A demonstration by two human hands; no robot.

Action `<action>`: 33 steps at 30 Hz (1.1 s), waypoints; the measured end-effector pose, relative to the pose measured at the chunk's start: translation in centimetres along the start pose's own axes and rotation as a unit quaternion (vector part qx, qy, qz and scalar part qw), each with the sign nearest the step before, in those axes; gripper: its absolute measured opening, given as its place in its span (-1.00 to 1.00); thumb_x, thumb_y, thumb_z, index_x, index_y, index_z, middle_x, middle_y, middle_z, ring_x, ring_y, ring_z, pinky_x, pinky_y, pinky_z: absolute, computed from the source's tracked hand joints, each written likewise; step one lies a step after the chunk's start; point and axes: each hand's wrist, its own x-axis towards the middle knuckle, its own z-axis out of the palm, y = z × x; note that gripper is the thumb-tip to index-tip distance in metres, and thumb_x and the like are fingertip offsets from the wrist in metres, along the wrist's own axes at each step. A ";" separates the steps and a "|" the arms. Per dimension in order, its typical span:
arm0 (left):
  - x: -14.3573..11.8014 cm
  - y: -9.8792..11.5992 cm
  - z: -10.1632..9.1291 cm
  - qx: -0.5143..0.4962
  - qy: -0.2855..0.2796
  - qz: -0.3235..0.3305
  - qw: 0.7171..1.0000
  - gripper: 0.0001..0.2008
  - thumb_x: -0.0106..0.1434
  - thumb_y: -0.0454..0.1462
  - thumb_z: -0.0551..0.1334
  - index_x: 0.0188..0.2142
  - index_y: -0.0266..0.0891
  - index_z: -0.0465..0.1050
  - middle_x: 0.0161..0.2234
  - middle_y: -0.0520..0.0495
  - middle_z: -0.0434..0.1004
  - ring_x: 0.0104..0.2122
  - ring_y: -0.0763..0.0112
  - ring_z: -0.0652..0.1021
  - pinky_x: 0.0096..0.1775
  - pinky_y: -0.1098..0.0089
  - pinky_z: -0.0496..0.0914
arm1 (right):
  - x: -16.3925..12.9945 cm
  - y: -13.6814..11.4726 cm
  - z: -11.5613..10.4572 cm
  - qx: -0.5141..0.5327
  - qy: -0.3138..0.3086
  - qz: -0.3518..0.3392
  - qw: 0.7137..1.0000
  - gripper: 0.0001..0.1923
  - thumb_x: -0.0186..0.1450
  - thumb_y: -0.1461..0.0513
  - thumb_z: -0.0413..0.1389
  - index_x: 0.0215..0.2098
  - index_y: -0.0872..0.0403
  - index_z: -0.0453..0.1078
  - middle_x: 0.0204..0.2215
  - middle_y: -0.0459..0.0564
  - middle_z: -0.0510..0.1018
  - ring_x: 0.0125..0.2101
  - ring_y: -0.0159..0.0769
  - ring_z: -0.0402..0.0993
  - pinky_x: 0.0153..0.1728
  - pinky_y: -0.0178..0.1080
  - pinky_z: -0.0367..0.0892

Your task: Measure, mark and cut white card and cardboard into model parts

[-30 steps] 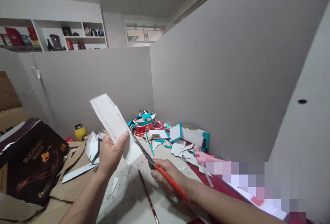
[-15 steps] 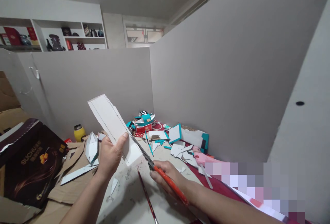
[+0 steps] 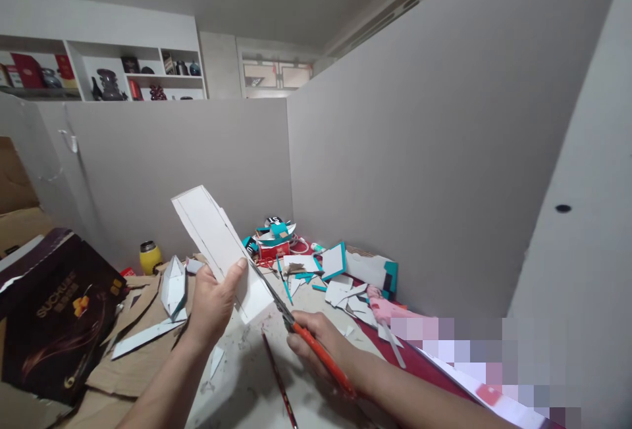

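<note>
Barely anything's moved: left hand (image 3: 213,304) still pinches the white card strip (image 3: 217,248) upright over the bench (image 3: 257,376), fingers closed on its near end. Right hand (image 3: 316,343) stays wrapped round the orange-handled scissors (image 3: 296,330), blades along the strip's right edge. Card looks light but stiffish, so I'd grip close to the cut.

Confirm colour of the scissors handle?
Orange-red scissors handle, held in the right hand; head view.

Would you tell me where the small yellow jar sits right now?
In the head view the yellow jar stands at the left rear of the table, against the grey partition, behind the dark printed box.
</note>
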 end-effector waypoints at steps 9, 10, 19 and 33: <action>-0.8 0.0 0.5 0.000 -0.028 -0.003 1.000 -0.62 0.12 -0.10 0.37 -0.13 -0.28 0.57 -0.23 -0.14 0.67 -0.24 0.27 0.62 -0.21 0.40 0.47 | -0.4 0.5 0.1 -0.003 0.010 0.010 1.000 -0.66 0.32 0.02 -0.03 -0.48 0.05 0.11 -0.55 -0.16 0.19 -0.52 -0.42 0.09 -0.52 -0.35 0.08; -0.8 0.0 0.5 0.002 -0.027 -0.002 1.000 -0.62 0.12 -0.10 0.36 -0.13 -0.28 0.57 -0.22 -0.14 0.66 -0.23 0.26 0.61 -0.20 0.40 0.47 | -0.4 0.5 0.2 0.002 0.011 0.012 1.000 -0.65 0.33 0.00 -0.03 -0.48 0.05 0.11 -0.56 -0.16 0.19 -0.52 -0.42 0.08 -0.53 -0.35 0.08; -0.4 -0.3 0.5 0.007 -0.012 0.002 1.000 -0.67 0.11 -0.10 0.37 -0.22 -0.29 0.59 -0.22 -0.14 0.66 -0.27 0.27 0.61 -0.23 0.39 0.47 | -0.3 0.0 0.3 0.037 0.015 0.024 0.999 -0.53 0.32 -0.12 -0.07 -0.54 0.03 0.05 -0.61 -0.20 0.09 -0.57 -0.44 0.01 -0.58 -0.36 0.05; -1.3 -1.0 1.3 -0.014 -0.038 -0.024 0.999 -0.67 0.11 -0.11 0.36 -0.21 -0.30 0.59 -0.26 -0.13 0.66 -0.29 0.28 0.59 -0.24 0.42 0.44 | -0.3 0.2 0.1 0.024 0.013 0.022 0.999 -0.54 0.32 -0.14 -0.09 -0.48 0.04 0.11 -0.59 -0.14 0.22 -0.55 -0.41 0.14 -0.57 -0.37 0.14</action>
